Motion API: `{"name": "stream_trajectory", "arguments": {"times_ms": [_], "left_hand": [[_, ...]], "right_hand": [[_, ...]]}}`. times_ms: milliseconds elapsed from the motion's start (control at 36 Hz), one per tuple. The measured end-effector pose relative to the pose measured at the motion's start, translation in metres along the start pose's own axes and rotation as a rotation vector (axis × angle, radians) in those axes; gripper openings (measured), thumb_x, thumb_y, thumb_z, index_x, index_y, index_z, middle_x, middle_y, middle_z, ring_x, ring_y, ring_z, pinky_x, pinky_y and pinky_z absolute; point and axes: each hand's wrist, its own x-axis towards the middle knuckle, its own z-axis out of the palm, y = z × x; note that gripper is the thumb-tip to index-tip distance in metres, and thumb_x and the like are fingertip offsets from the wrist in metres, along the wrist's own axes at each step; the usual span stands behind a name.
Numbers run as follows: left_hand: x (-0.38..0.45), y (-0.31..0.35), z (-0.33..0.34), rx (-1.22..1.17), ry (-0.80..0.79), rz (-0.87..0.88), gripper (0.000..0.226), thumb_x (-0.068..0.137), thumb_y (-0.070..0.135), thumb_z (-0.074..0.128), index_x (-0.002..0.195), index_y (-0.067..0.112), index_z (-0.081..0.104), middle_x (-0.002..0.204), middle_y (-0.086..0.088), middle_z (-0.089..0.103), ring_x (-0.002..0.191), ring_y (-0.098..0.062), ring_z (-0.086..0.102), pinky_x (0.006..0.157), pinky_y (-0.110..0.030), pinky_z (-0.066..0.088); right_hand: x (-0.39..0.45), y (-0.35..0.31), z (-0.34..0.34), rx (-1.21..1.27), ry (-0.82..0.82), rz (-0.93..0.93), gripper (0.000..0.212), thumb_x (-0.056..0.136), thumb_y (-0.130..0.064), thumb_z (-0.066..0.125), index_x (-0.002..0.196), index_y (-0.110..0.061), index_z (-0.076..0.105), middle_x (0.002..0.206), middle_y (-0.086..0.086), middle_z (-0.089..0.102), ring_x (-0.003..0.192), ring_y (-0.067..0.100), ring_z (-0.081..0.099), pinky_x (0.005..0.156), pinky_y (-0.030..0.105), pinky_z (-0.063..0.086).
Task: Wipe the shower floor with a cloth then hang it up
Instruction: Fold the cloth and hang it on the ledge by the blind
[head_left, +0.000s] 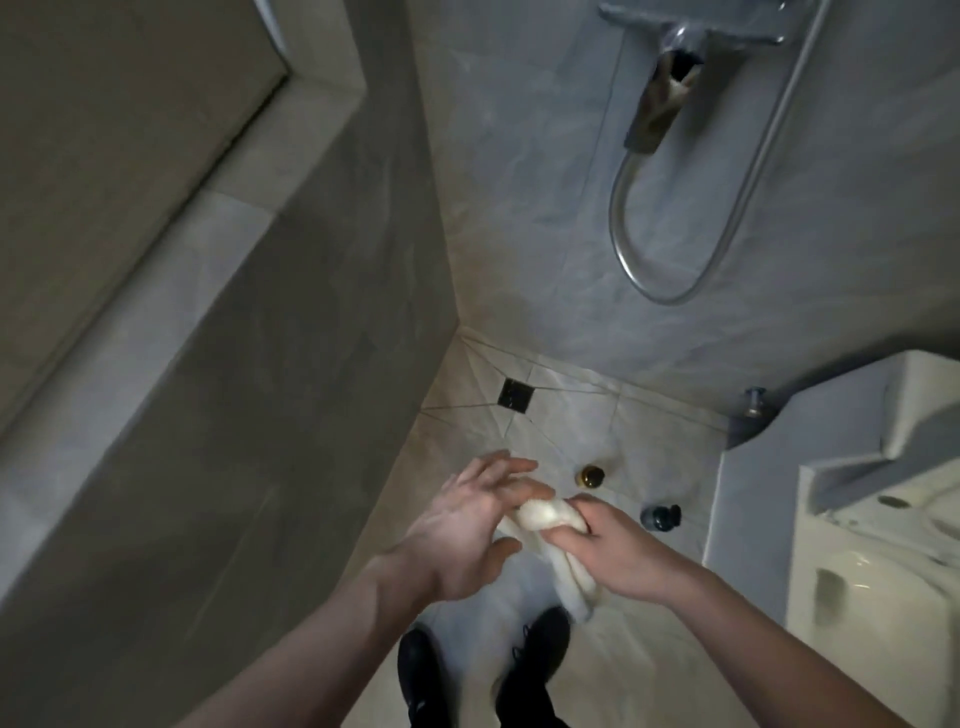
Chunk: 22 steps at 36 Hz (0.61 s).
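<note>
We stand in a narrow shower corner, looking down. Left wall (218, 415) fills the view from 7 to 11 o'clock and meets the back wall (519, 182) in a seam running down to the floor corner near centre. Shower floor (561, 431) is pale tile, a wedge of bare room between the two walls, tightest at the corner.

At 3 to 4 o'clock a white sink (872, 545) crowds the right edge, with a low ledge (737, 499) just beside it hemming the floor in. Hose (675, 270) loops down the back wall at 1 o'clock from the fitting (660, 104) above.

Our two black shoes (530, 654) stand at 6 o'clock.

Left hand (467, 530) has its fingers spread and nearly straight, fingertips touching the cloth. Right hand (608, 551) is curled tight round the cloth (540, 514), which is bunched white between both hands just below centre, held above the floor, one end hanging below the right hand.

Square black drain (514, 395) sits near the corner. On the floor, past the hands, we see a brass round object (589, 475) and a dark round object (660, 517) by the ledge, both blurred.
</note>
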Motion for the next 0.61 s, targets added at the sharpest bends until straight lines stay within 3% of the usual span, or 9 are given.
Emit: {"name": "stream_trajectory", "arguments": {"times_ms": [111,194,278,417,472,611], "left_hand": [[-0.006,0.029,-0.031,-0.006,0.079,0.035,0.028,0.085,0.035,0.064,0.111,0.041,0.058,0.13,0.025,0.05,0.136,-0.003,0.031,0.107,-0.037,0.036],[-0.014,0.052,-0.056,0.047,0.139,0.044,0.013,0.084,0.041,0.06,0.096,0.036,0.059,0.1,0.022,0.06,0.113,-0.001,0.048,0.092,-0.036,0.044],[-0.027,0.077,-0.077,0.017,0.176,0.011,0.013,0.084,0.044,0.062,0.092,0.034,0.059,0.09,0.02,0.06,0.095,-0.001,0.054,0.083,-0.034,0.047],[-0.049,0.112,-0.111,0.003,0.269,-0.07,0.018,0.083,0.044,0.066,0.092,0.03,0.061,0.087,0.017,0.062,0.085,-0.005,0.058,0.075,-0.029,0.048],[-0.058,0.123,-0.125,0.009,0.326,-0.105,0.02,0.082,0.045,0.066,0.092,0.03,0.06,0.085,0.016,0.062,0.085,-0.009,0.059,0.072,-0.027,0.046],[-0.083,0.138,-0.156,-0.001,0.461,-0.176,0.026,0.081,0.054,0.061,0.087,0.028,0.057,0.081,0.014,0.06,0.08,-0.008,0.057,0.07,-0.032,0.048]], "right_hand": [[-0.045,-0.03,-0.021,-0.025,-0.019,-0.059,0.022,0.094,-0.032,0.061,0.093,-0.011,0.065,0.085,-0.004,0.059,0.069,-0.001,0.055,0.066,0.018,0.042],[-0.074,-0.043,-0.029,0.024,0.026,-0.091,0.014,0.093,-0.039,0.063,0.104,-0.033,0.069,0.087,-0.013,0.06,0.072,-0.006,0.058,0.065,0.012,0.041],[-0.099,-0.054,-0.035,0.084,0.06,-0.097,0.036,0.087,-0.048,0.066,0.123,-0.043,0.062,0.104,-0.016,0.065,0.09,-0.004,0.063,0.075,0.014,0.046],[-0.129,-0.07,-0.044,0.091,0.138,-0.168,0.059,0.074,-0.052,0.079,0.127,-0.045,0.054,0.119,-0.025,0.058,0.108,-0.009,0.055,0.084,0.01,0.043],[-0.134,-0.076,-0.047,0.073,0.191,-0.215,0.062,0.073,-0.047,0.081,0.128,-0.046,0.052,0.118,-0.024,0.057,0.107,-0.006,0.055,0.084,0.009,0.042],[-0.134,-0.1,-0.056,0.071,0.321,-0.326,0.049,0.074,-0.034,0.082,0.119,-0.041,0.062,0.113,-0.02,0.066,0.106,0.0,0.061,0.091,0.024,0.049]]}}
